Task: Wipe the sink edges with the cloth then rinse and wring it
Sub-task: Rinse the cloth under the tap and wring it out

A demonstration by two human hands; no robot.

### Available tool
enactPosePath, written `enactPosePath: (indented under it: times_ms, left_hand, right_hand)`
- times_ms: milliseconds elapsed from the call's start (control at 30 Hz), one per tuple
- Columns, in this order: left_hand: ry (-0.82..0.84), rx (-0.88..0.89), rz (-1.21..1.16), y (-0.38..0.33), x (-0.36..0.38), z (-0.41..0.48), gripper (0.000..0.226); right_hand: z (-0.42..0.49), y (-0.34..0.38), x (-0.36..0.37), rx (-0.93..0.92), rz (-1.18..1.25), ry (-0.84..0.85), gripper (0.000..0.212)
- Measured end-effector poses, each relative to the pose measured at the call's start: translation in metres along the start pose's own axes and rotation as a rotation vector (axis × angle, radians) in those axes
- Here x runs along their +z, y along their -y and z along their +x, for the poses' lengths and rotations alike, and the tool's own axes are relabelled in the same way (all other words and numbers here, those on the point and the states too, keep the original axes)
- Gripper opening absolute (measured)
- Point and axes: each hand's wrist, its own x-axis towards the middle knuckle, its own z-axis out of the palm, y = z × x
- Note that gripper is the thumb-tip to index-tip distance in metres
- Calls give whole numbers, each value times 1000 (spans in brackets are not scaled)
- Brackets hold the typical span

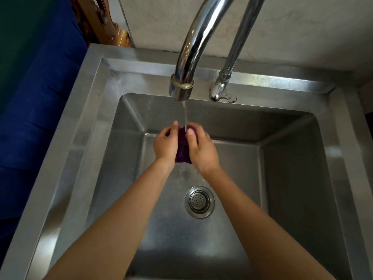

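Note:
A dark purple cloth (pixel 182 147) is bunched up between my two hands over the middle of the steel sink basin. My left hand (pixel 166 144) grips its left side and my right hand (pixel 199 148) grips its right side, thumb on top. A thin stream of water (pixel 185 114) runs from the chrome faucet spout (pixel 181 88) straight onto the top of the cloth. Most of the cloth is hidden behind my palms. The sink's flat steel edges (pixel 88 126) frame the basin on all sides.
A round strainer drain (pixel 199 202) lies in the basin floor below my wrists. The faucet base and small tap handle (pixel 221 93) stand on the back rim. A pale wall rises behind; blue fabric (pixel 36 118) hangs left of the sink.

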Motion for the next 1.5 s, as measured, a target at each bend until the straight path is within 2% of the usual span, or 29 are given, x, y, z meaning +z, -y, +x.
enactPosePath:
  times_ms: [67,133,233,300,367,400,467,567,633,733,800,900,1000,1067,1200,1267,1400,1500]
  left_hand:
    - [95,-105,-115,0,1,4,36]
    - [179,-213,-160,2,6,0,36]
    - [175,-298,-161,2,12,-10,34]
    - [138,-207,46,4,13,-17,36]
    - [85,-52,283,0,11,-26,44]
    - [71,5,316,-1,10,-30,45]
    - [44,70,278,-2,7,-38,44]
    - [10,75,135,-1,1,-39,36]
    - [16,39,74,-1,-1,-34,35]
    - [0,-29,23,0,0,-23,37]
    - [60,-150,-70,4,-2,-15,39]
    - [230,-288,-176,2,-1,-20,30]
    - [211,-342,-200,-6,5,-27,33]
    - [151,-306,-124,-11,7,-29,43]
    - [73,-95,369,-9,0,-33,45]
    - [101,-2,408,-4,-4,-35,50]
    - [156,6,256,8,-18,-26,30]
    - [246,-103,-57,20,-30,-16,28]
  right_hand:
    - [-5,11,4,-35,-7,31,30]
    - [1,19,5,17,-86,-9,34]
    - [18,18,-1,134,-214,-71,44]
    - [26,9,-5,198,-270,-63,48]
    - [28,-3,-6,188,-325,-62,48]
    - [27,-8,-7,163,-344,-65,49]
    - [26,-16,-9,125,-335,-49,51]
    - [20,-22,-10,157,-133,33,54]
    - [9,-22,-11,161,30,29,47]
    - [-15,-11,-8,62,126,-8,30]
    - [-27,3,-1,7,102,2,22]
    - [-26,21,8,-32,-91,-82,29]
    - [-5,29,1,1,-272,-128,35]
    - [12,26,-4,87,-317,-96,37]
    - [23,6,-6,157,-283,-57,35]
    - [22,-5,-7,156,-275,-25,39]
    - [23,-18,-19,186,-9,101,48]
    - [17,-19,-31,166,154,213,30]
